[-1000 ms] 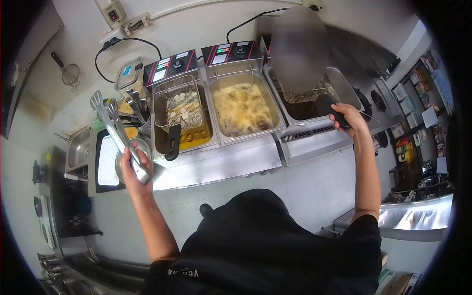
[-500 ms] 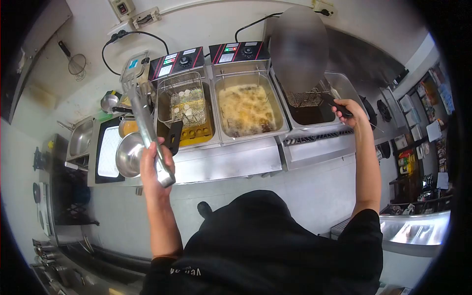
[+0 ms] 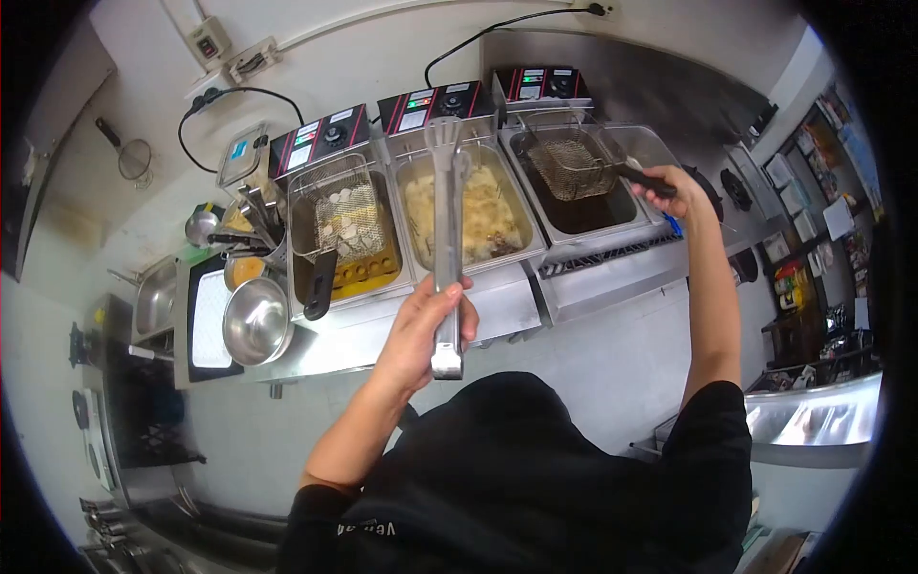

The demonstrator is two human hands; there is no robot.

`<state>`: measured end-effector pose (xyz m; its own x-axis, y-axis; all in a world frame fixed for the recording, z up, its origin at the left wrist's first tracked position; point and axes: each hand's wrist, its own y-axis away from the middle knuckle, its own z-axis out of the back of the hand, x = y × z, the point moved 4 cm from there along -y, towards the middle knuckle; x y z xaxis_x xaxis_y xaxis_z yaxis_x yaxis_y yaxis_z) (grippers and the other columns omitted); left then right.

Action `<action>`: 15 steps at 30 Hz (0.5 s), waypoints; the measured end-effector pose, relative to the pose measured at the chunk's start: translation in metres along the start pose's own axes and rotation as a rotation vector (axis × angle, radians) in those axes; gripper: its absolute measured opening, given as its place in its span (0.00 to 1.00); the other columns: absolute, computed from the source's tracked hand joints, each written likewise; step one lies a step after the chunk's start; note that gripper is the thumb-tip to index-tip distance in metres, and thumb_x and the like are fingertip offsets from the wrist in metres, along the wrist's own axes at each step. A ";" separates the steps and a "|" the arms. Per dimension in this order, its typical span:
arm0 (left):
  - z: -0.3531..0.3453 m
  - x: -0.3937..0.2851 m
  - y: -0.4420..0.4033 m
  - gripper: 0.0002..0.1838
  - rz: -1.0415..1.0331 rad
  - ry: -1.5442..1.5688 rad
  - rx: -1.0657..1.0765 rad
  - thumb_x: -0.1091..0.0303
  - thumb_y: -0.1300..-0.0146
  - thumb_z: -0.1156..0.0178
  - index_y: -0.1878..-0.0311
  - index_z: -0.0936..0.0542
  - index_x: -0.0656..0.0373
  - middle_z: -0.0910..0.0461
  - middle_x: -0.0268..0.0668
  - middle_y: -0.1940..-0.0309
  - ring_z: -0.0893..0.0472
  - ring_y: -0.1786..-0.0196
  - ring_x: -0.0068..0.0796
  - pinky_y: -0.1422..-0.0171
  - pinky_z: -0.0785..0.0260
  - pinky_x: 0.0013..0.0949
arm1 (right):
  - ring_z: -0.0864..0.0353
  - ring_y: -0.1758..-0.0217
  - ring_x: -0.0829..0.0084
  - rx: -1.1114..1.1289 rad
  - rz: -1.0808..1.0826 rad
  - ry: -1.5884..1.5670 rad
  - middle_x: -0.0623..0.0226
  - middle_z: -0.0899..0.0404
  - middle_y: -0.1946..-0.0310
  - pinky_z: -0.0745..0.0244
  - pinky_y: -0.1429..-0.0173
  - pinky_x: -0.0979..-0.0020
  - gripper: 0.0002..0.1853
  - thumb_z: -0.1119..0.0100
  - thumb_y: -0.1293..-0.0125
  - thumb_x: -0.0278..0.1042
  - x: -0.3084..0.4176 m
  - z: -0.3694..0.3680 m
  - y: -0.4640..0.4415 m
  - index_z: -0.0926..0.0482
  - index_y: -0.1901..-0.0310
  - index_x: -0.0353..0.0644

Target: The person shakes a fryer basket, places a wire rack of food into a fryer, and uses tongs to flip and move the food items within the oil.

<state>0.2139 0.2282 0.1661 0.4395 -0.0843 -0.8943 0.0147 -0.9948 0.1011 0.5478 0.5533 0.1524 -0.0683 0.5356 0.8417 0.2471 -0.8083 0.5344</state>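
Observation:
My left hand (image 3: 419, 330) is closed around steel tongs (image 3: 446, 230), whose slotted tips point away from me across the middle fryer (image 3: 534, 251) in view. Foamy pale oil (image 3: 464, 206) bubbles in that fryer, with browned bits near its front. My right hand (image 3: 684, 194) grips the black handle of a wire fry basket (image 3: 571, 170). This basket is over the right fryer (image 3: 598, 232), which holds dark oil; I see no food in it. Another fry basket (image 3: 346, 215) sits in the left fryer (image 3: 404, 285) with pale pieces inside, its black handle toward me.
A steel bowl (image 3: 258, 323) stands on the counter at left, near a container of utensils (image 3: 263, 225) and a white tray (image 3: 212, 320). A small sink (image 3: 156, 298) is farther left. Black power cords (image 3: 507, 35) run along the wall. Shelves with packages (image 3: 803, 268) are at right.
My left hand has swung the tongs rightward, from the left fryer's side to the middle fryer. My right hand still holds the basket handle; the view has shifted, showing the right fryer's panel.

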 end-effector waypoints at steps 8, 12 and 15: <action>0.008 0.039 -0.012 0.13 0.119 -0.011 -0.104 0.59 0.29 0.51 0.49 0.29 0.57 0.23 0.35 0.62 0.27 0.63 0.21 0.64 0.34 0.24 | 0.19 0.60 0.61 -0.432 0.395 0.953 0.53 0.19 0.60 0.23 0.56 0.62 0.20 0.54 0.29 0.44 -0.044 -0.017 0.018 0.29 0.46 0.35; 0.007 0.049 -0.019 0.14 0.060 -0.024 -0.185 0.61 0.30 0.47 0.46 0.28 0.56 0.23 0.33 0.58 0.25 0.57 0.20 0.54 0.33 0.25 | 0.23 0.47 0.67 -0.089 0.906 0.827 0.58 0.20 0.52 0.30 0.42 0.67 0.21 0.43 0.33 0.42 -0.067 -0.131 0.097 0.25 0.44 0.35; 0.008 0.061 -0.023 0.16 -0.035 -0.078 -0.219 0.61 0.31 0.46 0.44 0.29 0.56 0.23 0.31 0.56 0.25 0.54 0.19 0.48 0.33 0.26 | 0.21 0.56 0.74 0.556 0.468 0.617 0.61 0.20 0.54 0.26 0.53 0.72 0.26 0.42 0.33 0.38 -0.132 -0.214 0.121 0.33 0.38 0.33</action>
<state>0.2332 0.2459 0.1054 0.3650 -0.0622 -0.9289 0.2272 -0.9617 0.1536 0.3798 0.3322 0.1230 -0.3049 -0.1649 0.9380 0.7921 -0.5907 0.1537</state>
